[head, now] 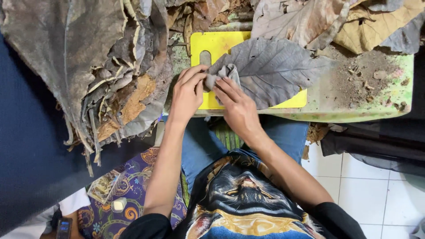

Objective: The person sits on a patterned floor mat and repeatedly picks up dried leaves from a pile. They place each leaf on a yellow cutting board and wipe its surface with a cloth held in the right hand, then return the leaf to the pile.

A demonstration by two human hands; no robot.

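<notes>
Head view, left hand and right hand each grip pinching grey leaf, yellow board

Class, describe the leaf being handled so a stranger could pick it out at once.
Find the yellow cutting board on the green table. The grey leaf lies across it, both hands folding its near end. Unlike the brown heaped leaves, it lies flat and alone.

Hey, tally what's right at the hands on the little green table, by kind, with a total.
Hands: 2, the left hand and the right hand, both pinching the crumpled end of the leaf.
Large grey dried leaf: 1, lying across the board.
Yellow cutting board: 1, on the green table.
Total: 4.
</notes>
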